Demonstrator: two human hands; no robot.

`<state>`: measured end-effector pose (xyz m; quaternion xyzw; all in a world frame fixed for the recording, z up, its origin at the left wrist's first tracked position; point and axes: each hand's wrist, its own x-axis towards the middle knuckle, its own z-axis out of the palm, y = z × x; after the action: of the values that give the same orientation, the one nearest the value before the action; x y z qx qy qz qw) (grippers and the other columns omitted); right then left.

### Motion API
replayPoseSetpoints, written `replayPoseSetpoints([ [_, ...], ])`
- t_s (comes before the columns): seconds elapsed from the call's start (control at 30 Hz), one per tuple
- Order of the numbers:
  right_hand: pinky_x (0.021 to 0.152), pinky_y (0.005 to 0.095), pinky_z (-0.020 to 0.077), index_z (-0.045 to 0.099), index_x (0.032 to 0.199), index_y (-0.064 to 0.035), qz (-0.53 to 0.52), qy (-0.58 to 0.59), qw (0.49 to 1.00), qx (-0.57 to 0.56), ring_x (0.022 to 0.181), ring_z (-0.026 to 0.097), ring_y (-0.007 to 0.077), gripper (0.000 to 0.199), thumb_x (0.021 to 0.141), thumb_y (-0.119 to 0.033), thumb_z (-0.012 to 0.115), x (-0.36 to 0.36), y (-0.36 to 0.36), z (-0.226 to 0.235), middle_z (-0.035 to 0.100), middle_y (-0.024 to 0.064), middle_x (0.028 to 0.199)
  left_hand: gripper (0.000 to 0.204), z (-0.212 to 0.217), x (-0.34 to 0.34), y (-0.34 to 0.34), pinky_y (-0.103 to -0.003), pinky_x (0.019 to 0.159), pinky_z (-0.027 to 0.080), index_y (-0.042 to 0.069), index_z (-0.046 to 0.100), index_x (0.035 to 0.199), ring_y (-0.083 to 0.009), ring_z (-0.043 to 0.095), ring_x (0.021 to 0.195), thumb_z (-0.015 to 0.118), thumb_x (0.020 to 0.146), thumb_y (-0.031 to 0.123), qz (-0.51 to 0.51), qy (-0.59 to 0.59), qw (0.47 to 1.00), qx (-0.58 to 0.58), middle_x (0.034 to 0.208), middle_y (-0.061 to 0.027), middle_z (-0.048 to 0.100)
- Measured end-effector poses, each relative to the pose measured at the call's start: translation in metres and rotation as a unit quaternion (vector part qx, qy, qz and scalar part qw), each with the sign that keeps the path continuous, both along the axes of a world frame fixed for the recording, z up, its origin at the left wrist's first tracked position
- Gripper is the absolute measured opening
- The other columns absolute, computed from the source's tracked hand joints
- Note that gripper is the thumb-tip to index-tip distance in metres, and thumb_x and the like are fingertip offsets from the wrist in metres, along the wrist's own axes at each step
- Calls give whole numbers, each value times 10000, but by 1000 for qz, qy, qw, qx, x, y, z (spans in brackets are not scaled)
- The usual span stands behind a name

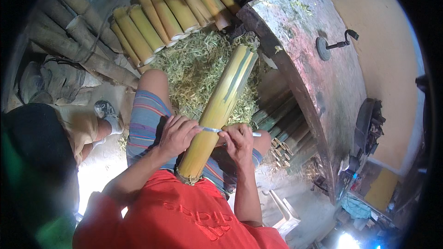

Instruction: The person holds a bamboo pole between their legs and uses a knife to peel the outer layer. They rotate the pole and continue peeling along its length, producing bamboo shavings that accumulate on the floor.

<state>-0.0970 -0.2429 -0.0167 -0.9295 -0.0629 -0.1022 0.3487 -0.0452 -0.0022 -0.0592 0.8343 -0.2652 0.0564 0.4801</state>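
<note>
A thick yellow bamboo pole [217, 103] slants away from me, its near end against my red shirt and its far end over a heap of shavings [198, 71]. Strips of green skin show near its far end. Across the bamboo lies a narrow metal blade [210, 129], held at both ends. My left hand [177, 134] is closed around the blade's left end. On the other side, my right hand [238, 143] grips its right part, and a pale tip sticks out beyond the fingers. Whether the blade's edge is cutting into the bamboo, I cannot tell.
Several peeled bamboo lengths [173, 7] stand in a row at the far side. Unpeeled poles [87, 50] lie at left. A worktable [314, 60] with a crank-like metal fitting [325, 48] is at right; thin bamboo [290, 124] lies beneath. Another person's leg [104, 127] is at left.
</note>
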Motion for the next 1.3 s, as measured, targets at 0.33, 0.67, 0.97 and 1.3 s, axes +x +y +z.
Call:
replayPoseSetpoints([
  [0.33,716,431,503,790,1031,-38,-76,-111,991,-21,782,653,339,204,942,-220,805,220,-98,-2,670,172,867,234,-17,235,-125,-478,853,479,112,696,971,-360,689,973,672,1015,340,63,-69,995,-39,961,-117,730],
  [0.67,820,426,488,799,970,-125,-37,9,998,-43,884,648,315,94,877,-124,811,6,-6,-3,694,94,918,118,-3,13,-8,-457,809,461,61,715,974,-335,635,891,737,954,175,16,-45,999,-9,939,-97,691],
  [0.97,742,405,510,786,959,-40,-20,-89,996,-26,818,653,296,125,939,-162,800,183,-78,4,715,142,903,214,-15,180,-104,-472,889,508,16,713,1004,-373,684,1007,708,995,230,65,-9,994,-89,1021,-154,730],
  [1.3,804,456,486,793,988,-107,-29,-55,994,-90,839,612,311,184,856,-216,861,54,-21,3,709,77,915,101,-12,54,-33,-462,807,465,57,714,955,-341,637,887,747,938,151,40,-59,997,-24,934,-111,688],
])
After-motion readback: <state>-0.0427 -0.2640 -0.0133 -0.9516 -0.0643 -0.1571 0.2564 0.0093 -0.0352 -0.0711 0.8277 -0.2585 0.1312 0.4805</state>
